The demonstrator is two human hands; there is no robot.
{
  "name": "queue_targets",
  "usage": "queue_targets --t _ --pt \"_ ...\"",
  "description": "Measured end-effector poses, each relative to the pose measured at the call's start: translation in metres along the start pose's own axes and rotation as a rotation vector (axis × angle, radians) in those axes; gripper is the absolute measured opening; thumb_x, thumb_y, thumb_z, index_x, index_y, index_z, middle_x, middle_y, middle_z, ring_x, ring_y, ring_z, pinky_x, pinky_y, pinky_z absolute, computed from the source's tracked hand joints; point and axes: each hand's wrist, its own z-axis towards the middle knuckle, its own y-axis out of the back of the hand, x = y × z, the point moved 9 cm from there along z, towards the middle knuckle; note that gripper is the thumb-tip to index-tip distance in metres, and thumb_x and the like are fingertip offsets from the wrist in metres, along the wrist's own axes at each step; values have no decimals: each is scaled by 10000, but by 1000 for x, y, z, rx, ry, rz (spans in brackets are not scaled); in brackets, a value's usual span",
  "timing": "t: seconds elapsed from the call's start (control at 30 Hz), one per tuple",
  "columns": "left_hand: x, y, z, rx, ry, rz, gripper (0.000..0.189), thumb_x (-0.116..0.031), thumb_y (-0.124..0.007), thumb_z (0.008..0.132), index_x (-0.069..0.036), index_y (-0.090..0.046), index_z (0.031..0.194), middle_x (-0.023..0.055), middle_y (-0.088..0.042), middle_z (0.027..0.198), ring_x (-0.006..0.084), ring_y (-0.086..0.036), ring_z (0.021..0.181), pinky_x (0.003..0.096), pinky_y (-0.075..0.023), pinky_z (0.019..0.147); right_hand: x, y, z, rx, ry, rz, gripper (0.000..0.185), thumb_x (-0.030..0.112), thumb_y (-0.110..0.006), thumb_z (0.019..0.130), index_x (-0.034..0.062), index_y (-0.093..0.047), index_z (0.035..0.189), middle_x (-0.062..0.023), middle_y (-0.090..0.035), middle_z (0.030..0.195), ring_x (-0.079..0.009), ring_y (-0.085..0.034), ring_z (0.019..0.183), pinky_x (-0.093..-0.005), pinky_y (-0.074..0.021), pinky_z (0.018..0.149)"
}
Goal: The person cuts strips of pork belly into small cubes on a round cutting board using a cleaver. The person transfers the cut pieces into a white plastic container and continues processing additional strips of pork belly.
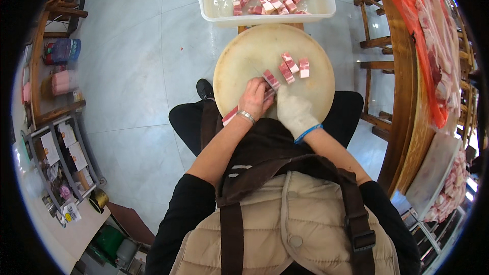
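A round cutting board [237, 53] lies before me, between my knees. My bare left hand [253, 97] presses down on a strip of pork belly [230, 115] that runs toward the board's near left edge. In its white cloth glove, my right hand [293, 109] grips a knife [270, 84], whose handle is hidden in the fist. The thin blade stands against the strip, just ahead of my left fingers. On the blade's far side is a cut piece of pork belly [271, 79]. Farther right lie several pork cubes [289, 63].
Beyond the board stands a white plastic tub [267, 19] holding several pork cubes [267, 2]. On the right, a wooden table [401, 65] bears a red plastic bag [414, 26] with meat strips [439, 46]. A second tub [433, 172] of meat stands nearer. Shelving [63, 160] is at left.
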Motion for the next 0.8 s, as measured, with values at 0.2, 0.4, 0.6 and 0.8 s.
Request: queue_targets --t 0.2,0.4,0.6,0.8 --pt "-4 20 1 -94 -88 -77 418 -40 -842 685 -58 -639 1049 126 -624 1149 340 -610 1065 435 -540 892 -28 31 -19 57 -184 224 322 257 -519 999 29 -509 1227 -257 -722 941 -450 -703 882 -577 -529 802" --pt "1 24 -15 -81 -65 20 398 -47 -812 696 -30 -631 1050 141 -608 1147 340 -610 1062 424 -549 869 15 37 -73 -7 35 -97 196 150 -515 957 13 -573 1084 -227 -726 830 -430 -724 761 -555 -566 674" --pt "2 18 -17 -58 0 51 396 -55 -800 694 -12 -623 1046 149 -607 1153 346 -620 1058 421 -561 846 21 21 -70 50 19 -108 176 138 -518 955 8 -562 1065 -239 -719 797 -425 -735 751 -553 -571 656" --pt "-2 17 -21 -32 20 29 381 -52 -792 700 -15 -616 1035 138 -613 1142 338 -627 1058 417 -570 824 26 4 -41 98 -4 -26 202 159 -500 968 22 -541 1110 -263 -722 877 -455 -724 851 -565 -561 763"
